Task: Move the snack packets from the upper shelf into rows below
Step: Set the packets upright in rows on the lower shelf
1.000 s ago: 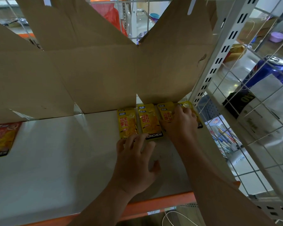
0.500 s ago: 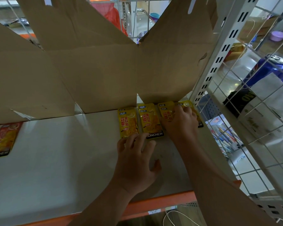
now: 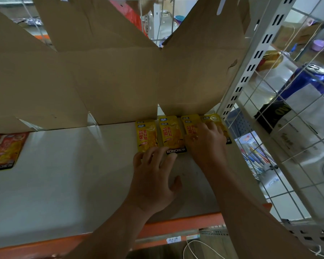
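Note:
Several yellow snack packets lie flat in a row at the back right of the white shelf (image 3: 64, 174): the leftmost packet (image 3: 146, 134), a second packet (image 3: 169, 132) with a KONCHEW label, a third packet (image 3: 190, 126) and a fourth packet (image 3: 216, 121) by the upright. My left hand (image 3: 153, 176) lies flat, its straight fingertips touching the lower edges of the first two packets. My right hand (image 3: 206, 144) presses flat on the third and fourth packets, covering most of them.
Flattened cardboard (image 3: 110, 71) stands behind the shelf. Orange-red packets (image 3: 5, 152) lie at the far left edge. A white slotted upright (image 3: 251, 58) and wire grid (image 3: 292, 128) close the right side, with a blue can (image 3: 307, 77) behind. The shelf's front lip (image 3: 176, 228) is orange.
Almost nothing has moved. Both hands stay on the packet row, with only slight fingertip shifts.

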Motion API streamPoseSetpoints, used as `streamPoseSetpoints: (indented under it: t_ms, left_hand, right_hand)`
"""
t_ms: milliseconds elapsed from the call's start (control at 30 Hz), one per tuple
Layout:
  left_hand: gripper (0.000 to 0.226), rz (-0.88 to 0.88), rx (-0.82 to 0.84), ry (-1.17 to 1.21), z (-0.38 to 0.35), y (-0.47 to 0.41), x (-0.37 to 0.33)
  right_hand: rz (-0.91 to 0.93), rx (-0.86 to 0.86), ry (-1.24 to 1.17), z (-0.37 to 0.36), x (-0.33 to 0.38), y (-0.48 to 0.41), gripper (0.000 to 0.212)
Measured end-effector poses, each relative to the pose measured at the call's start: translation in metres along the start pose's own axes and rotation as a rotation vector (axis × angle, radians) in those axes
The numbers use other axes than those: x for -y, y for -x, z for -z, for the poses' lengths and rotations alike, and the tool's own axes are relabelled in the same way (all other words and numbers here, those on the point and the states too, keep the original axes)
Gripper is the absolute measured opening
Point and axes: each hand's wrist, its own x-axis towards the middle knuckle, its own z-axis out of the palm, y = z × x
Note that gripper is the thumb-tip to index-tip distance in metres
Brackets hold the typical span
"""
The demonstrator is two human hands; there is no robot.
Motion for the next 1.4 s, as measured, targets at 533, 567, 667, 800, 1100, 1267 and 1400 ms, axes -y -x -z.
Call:
streamPoseSetpoints:
  t_ms: [533, 567, 667, 800, 1100, 1267, 1400]
  left_hand:
    - [0.077, 0.290, -0.013, -0.195, 0.122, 0.020, 0.070]
    - [0.078, 0.303, -0.025, -0.206, 0.140, 0.022, 0.077]
    - [0.076, 0.304, -0.105, -0.300, 0.202, 0.031, 0.097]
    - [0.074, 0.290, -0.263, -0.386, 0.293, 0.056, 0.116]
    - [0.071, 0.404, -0.583, -0.345, 0.512, 0.180, 0.141]
    - [0.073, 0.518, -0.575, -0.471, 0.616, 0.263, 0.160]
    - [0.076, 0.626, -0.565, -0.516, 0.672, 0.316, 0.174]
  right_hand:
    - [0.464, 0.199, -0.178, 0.034, 0.107, 0.038, 0.063]
    - [0.511, 0.213, -0.200, 0.042, 0.123, 0.041, 0.064]
    - [0.629, 0.210, -0.277, 0.067, 0.174, 0.054, 0.065]
    - [0.761, 0.147, -0.376, 0.098, 0.250, 0.079, 0.064]
    - [1.009, 0.026, -0.507, 0.172, 0.449, 0.200, 0.060]
    - [1.158, 0.040, -0.545, 0.198, 0.546, 0.263, 0.059]
    - [1.207, 0.055, -0.543, 0.211, 0.605, 0.301, 0.058]
